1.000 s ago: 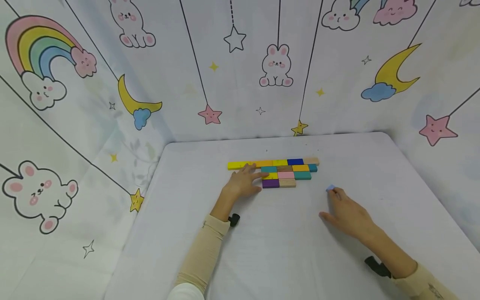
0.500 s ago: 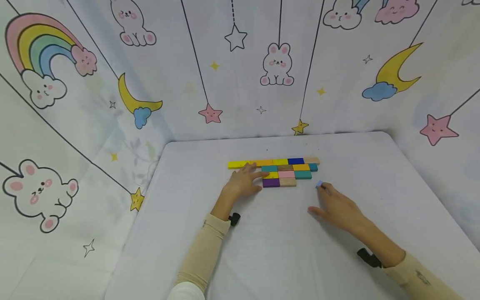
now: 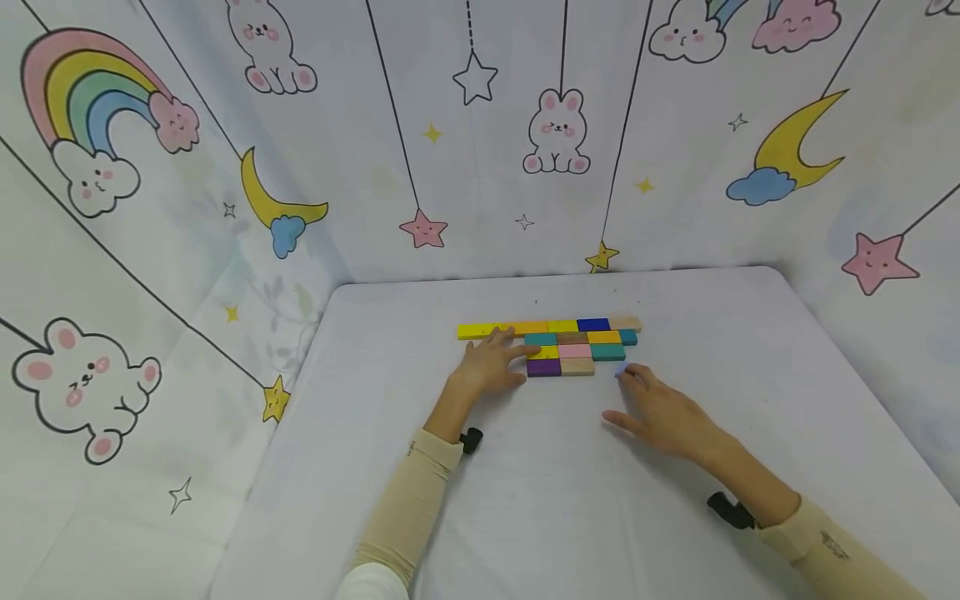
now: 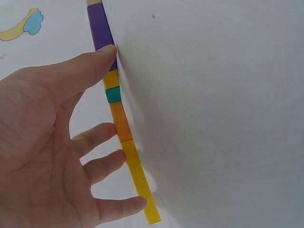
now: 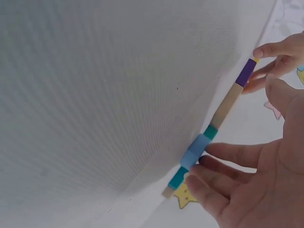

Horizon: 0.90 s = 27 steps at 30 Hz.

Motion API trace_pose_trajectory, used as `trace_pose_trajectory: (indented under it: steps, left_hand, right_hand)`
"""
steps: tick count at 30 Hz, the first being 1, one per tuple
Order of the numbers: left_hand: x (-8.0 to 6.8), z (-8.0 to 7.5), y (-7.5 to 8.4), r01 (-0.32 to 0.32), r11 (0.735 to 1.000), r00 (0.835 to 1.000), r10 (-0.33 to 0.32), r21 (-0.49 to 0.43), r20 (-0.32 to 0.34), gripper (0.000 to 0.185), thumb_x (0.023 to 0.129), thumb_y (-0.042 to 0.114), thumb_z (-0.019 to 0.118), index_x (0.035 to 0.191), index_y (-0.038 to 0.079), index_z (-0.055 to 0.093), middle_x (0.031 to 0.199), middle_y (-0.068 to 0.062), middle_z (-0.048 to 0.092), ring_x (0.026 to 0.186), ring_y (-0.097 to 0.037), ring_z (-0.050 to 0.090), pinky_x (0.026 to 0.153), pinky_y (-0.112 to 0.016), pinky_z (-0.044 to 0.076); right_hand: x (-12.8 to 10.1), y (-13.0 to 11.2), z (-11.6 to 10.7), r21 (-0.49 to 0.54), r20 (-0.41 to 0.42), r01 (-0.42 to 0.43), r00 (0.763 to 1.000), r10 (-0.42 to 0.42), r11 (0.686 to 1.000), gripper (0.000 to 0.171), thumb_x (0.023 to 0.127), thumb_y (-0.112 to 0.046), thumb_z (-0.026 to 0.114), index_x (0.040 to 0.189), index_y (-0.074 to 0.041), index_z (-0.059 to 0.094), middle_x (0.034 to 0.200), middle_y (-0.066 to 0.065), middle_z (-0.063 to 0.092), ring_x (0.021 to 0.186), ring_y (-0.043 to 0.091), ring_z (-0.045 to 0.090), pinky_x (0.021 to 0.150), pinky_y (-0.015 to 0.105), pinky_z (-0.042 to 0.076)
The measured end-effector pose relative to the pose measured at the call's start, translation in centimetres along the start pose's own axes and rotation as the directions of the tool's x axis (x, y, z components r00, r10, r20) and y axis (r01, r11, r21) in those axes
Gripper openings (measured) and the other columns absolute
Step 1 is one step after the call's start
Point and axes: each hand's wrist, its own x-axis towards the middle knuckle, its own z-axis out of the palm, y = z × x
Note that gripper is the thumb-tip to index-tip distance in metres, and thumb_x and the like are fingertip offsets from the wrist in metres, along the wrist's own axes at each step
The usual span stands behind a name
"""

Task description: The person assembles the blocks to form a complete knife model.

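Note:
Flat coloured wooden blocks lie in stepped rows, with a purple block (image 3: 543, 367) and a plain wood block (image 3: 577, 367) in the nearest row. My left hand (image 3: 491, 365) rests at the left ends of the rows; in the left wrist view its spread fingers touch a yellow block (image 4: 138, 173) and an orange one (image 4: 121, 122), and its thumb lies over the purple block. My right hand (image 3: 671, 414) has its fingertips on a light blue block (image 5: 195, 151), near the teal block (image 3: 608, 352). The right thumb stands away from the light blue block.
A white cloth-covered table (image 3: 555, 500) carries the blocks. Behind it hangs a cloth backdrop (image 3: 487, 183) printed with rabbits, moons and stars. The longest row, ending in a dark blue block (image 3: 593, 325) and a pale one (image 3: 625, 323), lies at the far side.
My right hand has slid left with the light blue block, bringing it close to the right side of the rows. My left hand has stayed in place.

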Motion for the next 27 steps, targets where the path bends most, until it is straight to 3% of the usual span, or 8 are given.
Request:
trace_pose_trajectory:
  steps: [10,15,27]
  left_hand:
    - [0.2,0.1,0.0,0.003,1.0,1.0,-0.003,0.019,0.004,0.054,0.096,0.047,0.057,0.147,0.05,0.036,0.162,-0.002,0.02,0.15,-0.03,0.013,0.111,-0.067,0.024]
    - [0.2,0.0,0.1,0.007,1.0,1.0,-0.007,0.029,0.002,0.054,0.097,0.046,0.056,0.147,0.049,0.036,0.163,-0.003,0.019,0.15,-0.031,0.013,0.111,-0.067,0.023]
    - [0.2,0.3,0.2,0.009,1.0,1.0,-0.008,0.024,-0.02,0.054,0.096,0.046,0.057,0.146,0.05,0.038,0.162,-0.004,0.022,0.149,-0.033,0.016,0.113,-0.066,0.02]
  right_hand:
    - [0.7,0.2,0.1,0.051,0.015,0.029,0.999,-0.03,0.998,0.086,0.091,-0.061,0.057,0.146,0.003,0.039,0.15,0.023,0.035,0.131,0.04,0.046,0.1,0.055,0.046]
    - [1.0,0.1,0.1,0.023,-0.012,0.049,0.999,-0.049,0.999,0.081,0.093,-0.06,0.055,0.146,0.001,0.042,0.152,0.022,0.036,0.136,0.041,0.04,0.107,0.057,0.038]
    - [1.6,0.0,0.3,0.015,-0.014,0.075,0.997,-0.075,0.997,0.076,0.095,-0.059,0.051,0.145,-0.003,0.045,0.152,0.018,0.039,0.137,0.039,0.039,0.109,0.057,0.035]
